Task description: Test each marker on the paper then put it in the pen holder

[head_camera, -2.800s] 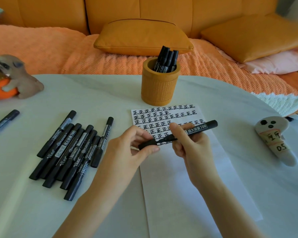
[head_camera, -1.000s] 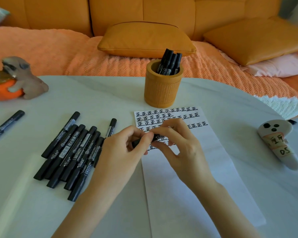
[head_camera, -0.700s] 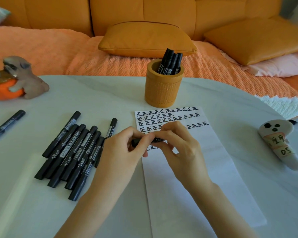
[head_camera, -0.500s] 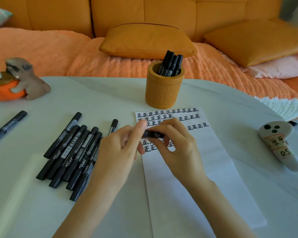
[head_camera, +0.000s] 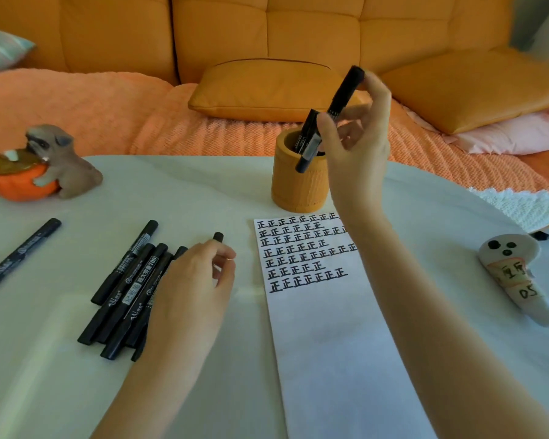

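Observation:
My right hand [head_camera: 355, 144] pinches a capped black marker [head_camera: 343, 93] and holds it tilted just above the orange pen holder [head_camera: 295, 188], its lower end at the holder's rim. Other markers stand inside the holder [head_camera: 308, 128]. My left hand [head_camera: 194, 280] hovers with loosely curled fingers over a pile of several black markers [head_camera: 130, 286] on the table and holds nothing. The white paper [head_camera: 324, 327] lies between my arms, its top covered in rows of black marks.
A lone black marker [head_camera: 23, 251] lies at the far left. A dog figurine with an orange bowl [head_camera: 42, 166] stands at the back left. A white ghost-shaped figure [head_camera: 517, 277] lies at the right. An orange sofa with cushions [head_camera: 267, 87] sits behind the table.
Both hands were capping the marker over the paper. Now my right hand has lifted it up to the pen holder, and my left hand has let go and moved left over the pile.

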Available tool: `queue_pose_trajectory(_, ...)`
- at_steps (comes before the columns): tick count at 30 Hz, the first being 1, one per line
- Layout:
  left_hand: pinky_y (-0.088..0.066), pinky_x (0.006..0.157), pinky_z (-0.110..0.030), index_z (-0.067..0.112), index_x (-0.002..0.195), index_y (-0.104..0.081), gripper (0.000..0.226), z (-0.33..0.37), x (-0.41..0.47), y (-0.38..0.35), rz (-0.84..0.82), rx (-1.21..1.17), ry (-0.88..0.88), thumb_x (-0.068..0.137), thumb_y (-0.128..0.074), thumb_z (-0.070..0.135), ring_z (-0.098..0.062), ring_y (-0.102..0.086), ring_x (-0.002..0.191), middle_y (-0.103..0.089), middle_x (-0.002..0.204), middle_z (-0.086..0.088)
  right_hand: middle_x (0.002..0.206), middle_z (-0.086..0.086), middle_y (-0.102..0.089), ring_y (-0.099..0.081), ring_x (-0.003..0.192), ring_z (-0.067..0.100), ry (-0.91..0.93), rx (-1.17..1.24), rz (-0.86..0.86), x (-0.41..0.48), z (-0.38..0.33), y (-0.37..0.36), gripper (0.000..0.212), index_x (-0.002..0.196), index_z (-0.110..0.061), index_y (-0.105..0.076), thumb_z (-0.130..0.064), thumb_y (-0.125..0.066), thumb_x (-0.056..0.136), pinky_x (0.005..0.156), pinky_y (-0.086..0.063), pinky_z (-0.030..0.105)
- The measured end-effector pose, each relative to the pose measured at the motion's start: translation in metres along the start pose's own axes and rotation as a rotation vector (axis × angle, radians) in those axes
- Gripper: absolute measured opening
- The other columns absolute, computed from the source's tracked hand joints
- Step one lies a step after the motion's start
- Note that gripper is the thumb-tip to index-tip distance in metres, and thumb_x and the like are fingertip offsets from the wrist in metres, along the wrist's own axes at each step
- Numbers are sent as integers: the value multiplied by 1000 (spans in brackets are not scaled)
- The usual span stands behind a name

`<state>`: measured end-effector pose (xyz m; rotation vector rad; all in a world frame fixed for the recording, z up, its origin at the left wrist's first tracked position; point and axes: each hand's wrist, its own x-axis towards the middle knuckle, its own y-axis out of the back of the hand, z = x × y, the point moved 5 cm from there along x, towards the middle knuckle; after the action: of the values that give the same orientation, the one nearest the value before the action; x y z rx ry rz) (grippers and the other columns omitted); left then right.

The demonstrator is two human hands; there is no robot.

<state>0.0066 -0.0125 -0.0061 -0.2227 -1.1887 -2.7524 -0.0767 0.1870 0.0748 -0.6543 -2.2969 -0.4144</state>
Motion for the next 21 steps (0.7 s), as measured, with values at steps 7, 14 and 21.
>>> queue_pose_trajectory(7, -44, 76, -31, 15, 107, -63, 21, -9, 1, -1, -24, 140, 19, 87, -60, 12, -22, -58, 93, -61, 102, -3, 96, 11, -59, -54, 69, 10, 84, -106, 26, 27, 17, -11, 54, 138, -4, -36, 0, -57, 89, 65, -45, 13)
queue_pose_trajectory(14, -42, 83, -34, 13, 114, -60, 28, -10, 1, -5, -73, 212, 59, 86, -61, 10, -25, -54, 100, -58, 107, -7, 94, 3, -54, -47, 74, 0, -2, -249, -152, 17, 46, -22, 44, 131, -12, -48, -3, -57, 89, 68, -39, 5)
queue_pose_trajectory(21, -43, 86, -38, 12, 120, -56, 37, -12, 1, -6, -82, 227, 77, 85, -64, 10, -27, -53, 103, -55, 115, -9, 105, 3, -52, -48, 85, 15, 6, -349, -313, 10, 53, -31, 41, 122, -11, -57, 4, -59, 84, 72, -44, 25)
